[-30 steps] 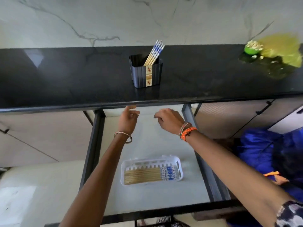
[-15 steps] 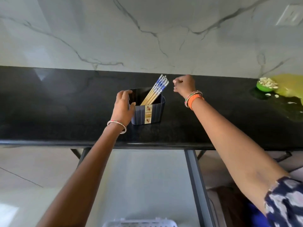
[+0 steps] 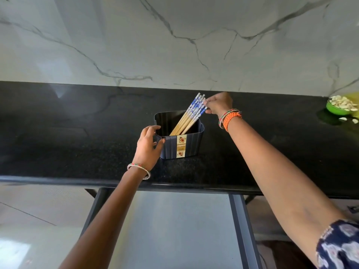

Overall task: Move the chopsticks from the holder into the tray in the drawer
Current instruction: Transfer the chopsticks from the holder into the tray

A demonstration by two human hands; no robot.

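A dark ribbed holder (image 3: 191,141) with a flowered label stands on the black counter (image 3: 77,136). Several wooden chopsticks (image 3: 191,115) with blue-and-white tops lean to the right inside it. My left hand (image 3: 148,147) grips the holder's left rim, thumb on the front wall. My right hand (image 3: 218,103) pinches the patterned tops of the chopsticks at the holder's upper right. The open drawer (image 3: 184,230) lies below the counter edge; its tray is out of view.
A marble wall (image 3: 174,39) rises behind the counter. A green bowl (image 3: 339,108) of pale pieces sits at the far right, with a few pieces loose beside it. Dark drawer rails (image 3: 240,220) run down either side of the drawer.
Both hands rose from the drawer to the counter. The left hand took hold of the holder's rim, and the right hand closed on the chopstick tops. The view tilted up, losing the tray.
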